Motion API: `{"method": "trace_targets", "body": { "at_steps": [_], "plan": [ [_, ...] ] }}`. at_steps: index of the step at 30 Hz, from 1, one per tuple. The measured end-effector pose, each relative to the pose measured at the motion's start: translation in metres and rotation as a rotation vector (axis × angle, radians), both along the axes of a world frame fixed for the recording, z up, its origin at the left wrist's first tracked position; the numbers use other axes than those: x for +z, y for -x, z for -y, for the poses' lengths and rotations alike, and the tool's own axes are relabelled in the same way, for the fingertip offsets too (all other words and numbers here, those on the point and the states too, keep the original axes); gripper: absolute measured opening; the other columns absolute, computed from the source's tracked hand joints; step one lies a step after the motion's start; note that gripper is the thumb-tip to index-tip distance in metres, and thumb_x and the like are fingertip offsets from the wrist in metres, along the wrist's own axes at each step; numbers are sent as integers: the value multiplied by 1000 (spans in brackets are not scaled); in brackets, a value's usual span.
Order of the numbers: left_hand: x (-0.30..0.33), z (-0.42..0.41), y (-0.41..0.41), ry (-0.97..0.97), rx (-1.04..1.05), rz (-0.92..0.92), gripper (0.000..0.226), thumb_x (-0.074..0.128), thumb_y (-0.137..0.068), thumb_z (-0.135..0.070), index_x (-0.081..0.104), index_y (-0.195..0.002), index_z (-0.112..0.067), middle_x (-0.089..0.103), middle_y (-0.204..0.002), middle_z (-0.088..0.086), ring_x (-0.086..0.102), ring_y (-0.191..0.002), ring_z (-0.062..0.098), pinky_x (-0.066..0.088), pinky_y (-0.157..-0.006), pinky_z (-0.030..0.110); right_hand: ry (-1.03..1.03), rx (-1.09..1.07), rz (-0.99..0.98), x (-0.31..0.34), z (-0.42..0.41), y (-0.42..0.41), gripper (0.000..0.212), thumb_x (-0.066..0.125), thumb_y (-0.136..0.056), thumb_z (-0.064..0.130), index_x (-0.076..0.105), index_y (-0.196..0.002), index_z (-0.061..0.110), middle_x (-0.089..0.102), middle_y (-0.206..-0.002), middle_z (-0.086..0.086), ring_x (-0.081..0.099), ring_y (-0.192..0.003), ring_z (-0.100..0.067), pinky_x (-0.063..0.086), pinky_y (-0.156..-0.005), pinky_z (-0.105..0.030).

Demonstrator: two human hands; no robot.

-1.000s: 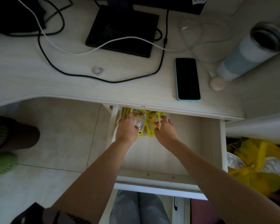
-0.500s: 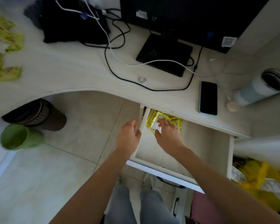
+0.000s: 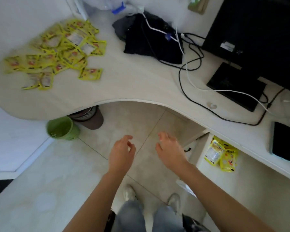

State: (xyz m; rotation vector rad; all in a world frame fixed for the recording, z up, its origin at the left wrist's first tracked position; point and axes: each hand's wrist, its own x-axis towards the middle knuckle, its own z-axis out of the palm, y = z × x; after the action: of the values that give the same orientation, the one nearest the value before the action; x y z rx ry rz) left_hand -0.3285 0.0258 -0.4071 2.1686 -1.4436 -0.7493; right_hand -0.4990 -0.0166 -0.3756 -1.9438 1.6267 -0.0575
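Pickup ahead: lining up the next handful

Fingers (image 3: 126, 137) of left hand (image 3: 121, 154) loosely curled and parted, clamped on nothing. Same for right hand (image 3: 170, 151), just left of the open drawer (image 3: 251, 190), over bare floor. Yellow packets (image 3: 221, 154) lying in the drawer's far left corner, under the counter (image 3: 140, 84) edge. Loose pile (image 3: 57, 52) of matching packets well left of the drawer and farther back, on the counter top. Probably best: reach both hands to the pile's near edge, flatten the fingers, gather a small squared stack rather than a fistful, pinch firmly, and lay it flush beside those in the drawer. Keep clear of the cables (image 3: 187, 77) beyond the drawer.
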Motion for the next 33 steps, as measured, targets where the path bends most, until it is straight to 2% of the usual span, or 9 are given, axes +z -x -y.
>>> {"method": "trace_targets", "body": {
  "at_steps": [5,10,14,19,24,28,33],
  "plan": [
    [2,5,-81,-7,56,21,26,54,-93,-24,55,-118,-23,58,-90,-10,55,-92,13,51,-76,33,-17,40,30,2,24,-82,35,41,-97,23,45,-130,15,56,-123,-10,54,-112,-28,48,-92,-39],
    [3,24,-150,-15,149,16,25,54,-93,-25,56,-118,-23,58,-91,-8,54,-88,11,44,-72,27,-11,103,47,3,58,-151,37,39,-97,24,46,-132,14,56,-127,-7,53,-115,-26,45,-93,-34],
    [6,47,-194,-40,237,0,22,55,-91,-24,58,-113,-22,60,-91,-7,56,-86,13,47,-75,30,-12,143,76,4,93,-199,38,40,-97,25,48,-131,12,57,-126,-8,53,-116,-24,45,-96,-35],
    [4,87,-241,-34,295,0,20,56,-91,-22,60,-110,-21,61,-91,-7,57,-88,14,46,-75,29,21,237,84,3,146,-249,33,42,-95,22,52,-125,13,62,-114,-7,54,-109,-26,47,-89,-39],
    [4,134,-286,-79,352,-10,18,58,-89,-20,62,-106,-19,62,-89,-5,59,-91,18,48,-79,33,23,312,22,3,204,-295,32,45,-95,26,51,-125,17,61,-118,-2,52,-111,-24,47,-90,-37],
    [2,170,-321,-154,418,27,19,57,-89,-21,63,-107,-17,63,-98,-1,58,-94,19,45,-76,31,-18,359,-6,-1,251,-327,32,48,-94,25,52,-124,14,60,-119,-6,52,-114,-27,48,-91,-39],
    [-4,205,-362,-233,409,150,31,58,-89,-22,58,-118,-11,52,-123,12,47,-114,31,43,-91,44,-8,409,-59,-12,296,-354,34,49,-94,22,49,-126,12,51,-128,-9,49,-115,-29,48,-90,-40]
  ]
}}
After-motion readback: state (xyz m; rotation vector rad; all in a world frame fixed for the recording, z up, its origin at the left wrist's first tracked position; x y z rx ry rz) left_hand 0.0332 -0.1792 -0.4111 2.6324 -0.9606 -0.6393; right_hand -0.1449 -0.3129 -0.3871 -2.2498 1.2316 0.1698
